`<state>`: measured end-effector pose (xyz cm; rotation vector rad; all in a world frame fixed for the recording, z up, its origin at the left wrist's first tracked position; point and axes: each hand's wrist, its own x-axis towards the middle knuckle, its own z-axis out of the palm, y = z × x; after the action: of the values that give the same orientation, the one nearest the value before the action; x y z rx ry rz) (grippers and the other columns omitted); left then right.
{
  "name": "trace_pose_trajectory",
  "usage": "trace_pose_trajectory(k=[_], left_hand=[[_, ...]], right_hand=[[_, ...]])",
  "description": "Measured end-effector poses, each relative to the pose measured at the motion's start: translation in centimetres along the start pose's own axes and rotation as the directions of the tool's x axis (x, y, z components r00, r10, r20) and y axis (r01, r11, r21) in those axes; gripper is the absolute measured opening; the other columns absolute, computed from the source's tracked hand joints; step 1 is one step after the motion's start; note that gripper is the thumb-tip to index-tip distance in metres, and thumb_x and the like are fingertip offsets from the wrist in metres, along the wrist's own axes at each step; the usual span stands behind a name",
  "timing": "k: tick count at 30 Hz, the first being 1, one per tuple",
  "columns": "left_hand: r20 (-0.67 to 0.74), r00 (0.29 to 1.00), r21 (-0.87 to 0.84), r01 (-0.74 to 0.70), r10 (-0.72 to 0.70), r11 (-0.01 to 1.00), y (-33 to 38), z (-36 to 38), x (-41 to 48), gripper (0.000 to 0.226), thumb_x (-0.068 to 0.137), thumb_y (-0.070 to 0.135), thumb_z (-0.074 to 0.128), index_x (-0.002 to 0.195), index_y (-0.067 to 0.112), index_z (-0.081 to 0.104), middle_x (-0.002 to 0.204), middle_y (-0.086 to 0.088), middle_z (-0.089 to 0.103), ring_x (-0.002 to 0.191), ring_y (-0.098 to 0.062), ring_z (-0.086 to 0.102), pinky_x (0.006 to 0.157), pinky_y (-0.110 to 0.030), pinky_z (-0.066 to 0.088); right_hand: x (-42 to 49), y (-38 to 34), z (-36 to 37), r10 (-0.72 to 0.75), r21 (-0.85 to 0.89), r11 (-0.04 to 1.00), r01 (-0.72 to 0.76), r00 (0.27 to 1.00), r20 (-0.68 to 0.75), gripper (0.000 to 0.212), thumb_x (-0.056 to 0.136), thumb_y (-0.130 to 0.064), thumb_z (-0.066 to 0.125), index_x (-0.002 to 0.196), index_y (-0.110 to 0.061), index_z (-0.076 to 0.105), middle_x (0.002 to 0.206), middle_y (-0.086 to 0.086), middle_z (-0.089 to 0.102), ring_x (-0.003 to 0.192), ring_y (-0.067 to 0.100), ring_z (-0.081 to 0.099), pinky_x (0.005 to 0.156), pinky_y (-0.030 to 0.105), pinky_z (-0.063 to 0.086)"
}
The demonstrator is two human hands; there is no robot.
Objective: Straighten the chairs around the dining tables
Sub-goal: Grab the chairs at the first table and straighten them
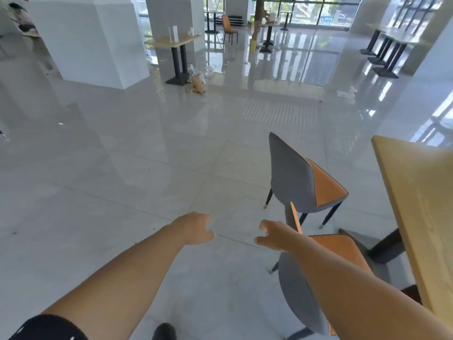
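Head view only. Left hand (196, 228) out in front over bare floor tile (122, 168), fingers loosely curled, holding nothing. Right hand (272, 235) out beside it, fingers spread and half open, also empty, close to the top edge of the near chair (304, 290) backrest but not on it as far as visible. Near chair low right, grey shell back, orange seat, turned at an angle to the dining table (421, 217) at the right edge. Far chair (297, 180) just beyond, same grey and orange build, also skewed, standing off the table edge. More tables far back, one orange chair (229, 27) near the windows. Judged: neither chair squared to the table yet. Likely light, rigid moulded shell on thin metal legs; should slide easily on glossy tile, may scrape or skid past the mark. Best hold probably the top rim of the backrest, both hands at the corners, to pivot and push in. Thin upright backrest edge could tip the chair if pushed high and fast; lower grip on shell sides steadier. Padded seat soft, poor place to grab.
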<state>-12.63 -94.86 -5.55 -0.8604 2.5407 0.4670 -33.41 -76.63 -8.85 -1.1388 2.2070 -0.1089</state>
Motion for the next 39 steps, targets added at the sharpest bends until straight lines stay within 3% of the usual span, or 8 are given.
trace_pose_trajectory(k=[6,11,15,20,26,34,36,39], left_hand=[[0.07,0.976,0.128,-0.212,0.204,0.969,-3.9,-5.2,7.8,0.067,0.093,0.054,0.052,0.15,0.024,0.038,0.154,-0.008,0.042,0.137,-0.028,0.042,0.107,-0.036,0.038],[0.118,0.929,0.216,-0.369,0.351,0.904,-3.8,-9.0,13.5,0.061,0.094,0.051,0.051,0.147,0.022,0.042,0.149,-0.01,0.046,0.132,-0.031,0.047,0.102,-0.036,0.04],[0.157,0.882,0.253,-0.472,0.445,0.845,-1.1,-10.3,17.6,0.061,0.091,0.054,0.052,0.144,0.023,0.045,0.144,-0.011,0.051,0.127,-0.031,0.051,0.102,-0.039,0.045],[0.183,0.819,0.268,-0.574,0.544,0.773,4.3,-11.1,23.0,0.062,0.091,0.055,0.052,0.144,0.023,0.045,0.142,-0.008,0.052,0.125,-0.03,0.053,0.099,-0.04,0.046],[0.26,0.744,0.3,-0.668,0.616,0.681,10.5,-11.2,27.0,0.058,0.092,0.054,0.05,0.139,0.021,0.047,0.138,-0.006,0.054,0.12,-0.028,0.054,0.091,-0.04,0.047],[0.414,0.552,0.309,-0.833,0.724,0.458,17.3,-11.0,29.5,0.058,0.091,0.051,0.049,0.14,0.019,0.049,0.139,-0.006,0.055,0.121,-0.027,0.056,0.094,-0.042,0.051],[0.462,0.504,0.32,-0.862,0.73,0.393,18.4,-10.8,30.4,0.057,0.091,0.051,0.049,0.139,0.021,0.049,0.138,-0.005,0.057,0.118,-0.027,0.058,0.094,-0.042,0.052],[0.533,0.426,0.317,-0.902,0.731,0.294,19.4,-10.5,31.7,0.059,0.088,0.051,0.049,0.139,0.023,0.049,0.136,-0.003,0.059,0.116,-0.025,0.06,0.094,-0.042,0.053]], right_hand=[[3.9,-3.2,-0.7,0.207,0.112,0.973,-0.2,0.977,-0.059,0.063,0.09,-0.054,0.059,0.14,-0.017,0.047,0.134,0.009,0.058,0.116,0.028,0.058,0.089,0.037,0.047],[5.8,-4.5,-2.2,0.343,0.198,0.929,-0.314,0.929,-0.137,0.059,0.091,-0.053,0.059,0.138,-0.018,0.049,0.129,0.007,0.061,0.114,0.026,0.059,0.087,0.035,0.046],[5.9,-3.4,-2.8,0.447,0.278,0.874,-0.399,0.884,-0.137,0.059,0.089,-0.054,0.059,0.137,-0.021,0.05,0.128,0.004,0.061,0.115,0.024,0.058,0.094,0.037,0.048],[6.4,0.5,-4.1,0.545,0.363,0.807,-0.465,0.824,-0.156,0.053,0.089,-0.056,0.06,0.131,-0.023,0.054,0.106,-0.008,0.057,0.096,0.017,0.057,0.079,0.031,0.045],[7.2,4.4,-5.5,0.654,0.5,0.695,-0.517,0.744,-0.139,0.041,0.092,-0.053,0.06,0.124,-0.028,0.055,0.117,-0.003,0.064,0.099,0.018,0.061,0.078,0.029,0.048],[5.0,5.7,-4.8,0.829,0.657,0.47,-0.59,0.55,-0.1,0.049,0.089,-0.052,0.065,0.13,-0.027,0.057,0.12,-0.004,0.064,0.106,0.02,0.061,0.092,0.038,0.052],[4.2,5.5,-4.1,0.87,0.673,0.408,-0.617,0.486,-0.082,0.052,0.089,-0.053,0.066,0.132,-0.027,0.055,0.127,-0.003,0.062,0.111,0.021,0.059,0.094,0.038,0.05],[3.7,4.3,-3.2,0.928,0.698,0.29,-0.654,0.37,-0.039,0.044,0.088,-0.056,0.064,0.122,-0.029,0.057,0.118,-0.003,0.063,0.102,0.018,0.06,0.091,0.038,0.052]])
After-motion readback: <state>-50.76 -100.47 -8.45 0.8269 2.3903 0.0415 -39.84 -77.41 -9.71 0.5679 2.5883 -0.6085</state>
